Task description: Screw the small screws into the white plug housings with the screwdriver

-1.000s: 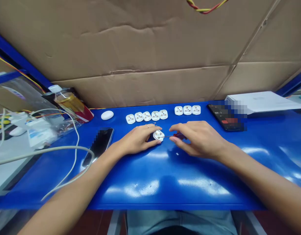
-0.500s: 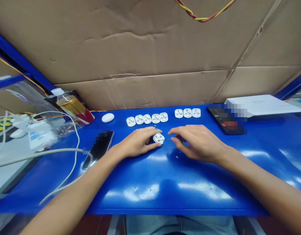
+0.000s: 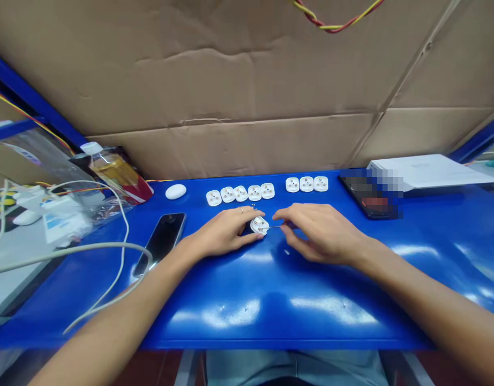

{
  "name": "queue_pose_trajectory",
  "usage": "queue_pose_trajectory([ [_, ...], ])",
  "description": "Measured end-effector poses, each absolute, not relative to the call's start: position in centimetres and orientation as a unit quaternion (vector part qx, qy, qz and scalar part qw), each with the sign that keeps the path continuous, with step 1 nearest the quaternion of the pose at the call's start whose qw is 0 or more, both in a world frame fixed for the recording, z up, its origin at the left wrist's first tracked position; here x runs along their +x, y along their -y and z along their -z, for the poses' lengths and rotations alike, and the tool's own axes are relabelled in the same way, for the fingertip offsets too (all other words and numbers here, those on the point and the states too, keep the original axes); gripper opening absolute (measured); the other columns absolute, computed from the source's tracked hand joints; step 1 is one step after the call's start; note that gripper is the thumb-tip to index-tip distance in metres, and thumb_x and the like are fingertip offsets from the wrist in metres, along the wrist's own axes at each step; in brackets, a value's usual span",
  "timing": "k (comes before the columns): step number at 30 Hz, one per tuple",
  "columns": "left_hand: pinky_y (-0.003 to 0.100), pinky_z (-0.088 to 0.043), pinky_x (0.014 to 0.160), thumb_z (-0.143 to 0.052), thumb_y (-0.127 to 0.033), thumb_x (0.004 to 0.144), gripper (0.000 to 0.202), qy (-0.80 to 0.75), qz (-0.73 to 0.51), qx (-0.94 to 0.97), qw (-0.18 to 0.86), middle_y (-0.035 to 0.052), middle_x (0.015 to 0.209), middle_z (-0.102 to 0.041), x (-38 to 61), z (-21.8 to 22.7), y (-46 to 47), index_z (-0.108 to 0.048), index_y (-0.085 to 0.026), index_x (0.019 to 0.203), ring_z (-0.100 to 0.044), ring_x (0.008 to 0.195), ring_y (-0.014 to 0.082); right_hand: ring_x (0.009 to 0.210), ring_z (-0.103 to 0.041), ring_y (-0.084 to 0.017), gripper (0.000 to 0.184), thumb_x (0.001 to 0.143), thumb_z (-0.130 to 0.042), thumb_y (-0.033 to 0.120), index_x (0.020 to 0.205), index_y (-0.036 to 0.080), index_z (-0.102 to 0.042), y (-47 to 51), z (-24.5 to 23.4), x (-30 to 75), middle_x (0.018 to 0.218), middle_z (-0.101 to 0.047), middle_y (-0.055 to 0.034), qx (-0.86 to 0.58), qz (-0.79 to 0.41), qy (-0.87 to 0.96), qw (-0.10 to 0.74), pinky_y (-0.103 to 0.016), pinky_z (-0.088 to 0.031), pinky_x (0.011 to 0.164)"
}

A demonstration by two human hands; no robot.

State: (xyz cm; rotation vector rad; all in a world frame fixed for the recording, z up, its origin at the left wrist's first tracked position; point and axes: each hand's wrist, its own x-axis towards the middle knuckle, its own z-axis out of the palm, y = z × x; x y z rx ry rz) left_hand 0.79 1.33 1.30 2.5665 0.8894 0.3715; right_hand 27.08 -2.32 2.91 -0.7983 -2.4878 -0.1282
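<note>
a glossy blue metal worktop (image 3: 247, 300) is sitting before a wall of creased brown cardboard (image 3: 239, 86), reflecting overhead light. at its middle the left hand (image 3: 225, 233) is pressing its grip around a small white round plastic plug part (image 3: 259, 224), while the right hand (image 3: 319, 233) is pinching a thin screwdriver (image 3: 276, 227) whose tip is touching that part. a row of matching white plug parts (image 3: 241, 193) is lying behind; a black phone (image 3: 162, 241) is resting at left.

Right hand (image 3: 321, 233): I see its fingers closer to the white plug piece (image 3: 259, 224) than a second ago.
Screwdriver (image 3: 276, 227): its red handle, visible earlier, is now covered; only the shaft shows.
</note>
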Motion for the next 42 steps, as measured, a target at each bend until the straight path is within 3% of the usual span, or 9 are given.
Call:
queue_pose_trajectory([
  [8, 0.03, -0.05, 0.08, -0.061, -0.046, 0.102, 0.045, -0.315, -0.136, 0.917, 0.205, 0.0078, 0.113, -0.068, 0.7, -1.3, -1.3, -0.061, -0.022, 0.14, -0.064, 0.089, 0.02, 0.076, -0.071, -0.021, 0.016, 0.095, -0.054, 0.015, 0.109, 0.015, -0.062, 2.3, -3.2, 27.3, 0.09, -0.074, -0.0074, -0.304, 0.046, 0.905, 0.295, -0.032, -0.052, 0.065],
  [13, 0.032, -0.052, 0.079, -0.073, -0.054, 0.091, 0.066, -0.348, -0.193, 0.892, 0.215, 0.0104, 0.128, -0.06, 0.8, -1.6, -1.1, -0.058, -0.025, 0.148, -0.06, 0.088, 0.0193, 0.078, -0.071, -0.021, 0.014, 0.099, -0.051, 0.015, 0.109, 0.016, -0.06, 2.2, -3.3, 27.3, 0.091, -0.075, -0.0079, -0.296, 0.074, 0.896, 0.322, -0.033, -0.054, 0.067],
  [17, 0.032, -0.05, 0.076, -0.072, -0.043, 0.095, 0.04, -0.372, -0.274, 0.853, 0.242, 0.0078, 0.112, -0.064, 1.1, -1.6, -1.4, -0.073, -0.022, 0.129, -0.055, 0.076, 0.0145, 0.086, -0.072, -0.022, 0.014, 0.103, -0.049, 0.018, 0.113, 0.017, -0.059, 2.1, -3.3, 27.2, 0.098, -0.075, -0.0091, -0.296, 0.096, 0.891, 0.332, -0.034, -0.056, 0.071],
  [20, 0.031, -0.049, 0.076, -0.07, -0.036, 0.098, 0.025, -0.366, -0.31, 0.843, 0.245, 0.0055, 0.094, -0.067, 1.2, -1.4, -1.7, -0.08, -0.02, 0.114, -0.06, 0.08, 0.017, 0.086, -0.071, -0.022, 0.015, 0.105, -0.047, 0.018, 0.114, 0.016, -0.059, 2.1, -3.2, 27.0, 0.097, -0.074, -0.0087, -0.298, 0.096, 0.89, 0.331, -0.034, -0.056, 0.07],
  [24, 0.032, -0.049, 0.079, -0.068, -0.033, 0.099, 0.02, -0.366, -0.327, 0.837, 0.241, 0.0061, 0.094, -0.074, 1.2, -1.1, -2.1, -0.082, -0.02, 0.104, -0.064, 0.086, 0.0191, 0.084, -0.071, -0.023, 0.014, 0.106, -0.048, 0.019, 0.114, 0.017, -0.059, 2.0, -3.1, 27.0, 0.096, -0.074, -0.0075, -0.287, 0.105, 0.894, 0.329, -0.034, -0.055, 0.067],
  [29, 0.031, -0.048, 0.074, -0.07, -0.031, 0.097, 0.019, -0.393, -0.314, 0.839, 0.208, 0.0048, 0.095, -0.072, 1.3, -0.3, -2.9, -0.082, -0.021, 0.108, -0.062, 0.08, 0.0177, 0.088, -0.072, -0.024, 0.015, 0.103, -0.05, 0.015, 0.113, 0.015, -0.06, 2.0, -3.1, 27.0, 0.098, -0.075, -0.0098, -0.293, 0.106, 0.895, 0.32, -0.035, -0.056, 0.069],
  [36, 0.04, -0.05, 0.096, -0.067, -0.026, 0.099, 0.024, -0.399, -0.296, 0.854, 0.153, 0.0088, 0.111, -0.066, 1.6, 1.0, -3.5, -0.08, -0.021, 0.119, -0.063, 0.104, 0.0234, 0.087, -0.072, -0.023, 0.015, 0.103, -0.05, 0.015, 0.113, 0.017, -0.061, 2.0, -3.1, 26.8, 0.098, -0.075, -0.0093, -0.288, 0.091, 0.888, 0.345, -0.035, -0.057, 0.071],
  [42, 0.044, -0.048, 0.099, -0.064, -0.03, 0.101, 0.027, -0.413, -0.271, 0.859, 0.132, 0.0087, 0.114, -0.067, 1.4, 1.7, -3.7, -0.079, -0.025, 0.123, -0.061, 0.107, 0.0255, 0.085, -0.072, -0.022, 0.014, 0.103, -0.051, 0.015, 0.111, 0.016, -0.061, 2.0, -3.1, 26.8, 0.095, -0.075, -0.0089, -0.28, 0.096, 0.886, 0.356, -0.034, -0.057, 0.069],
])
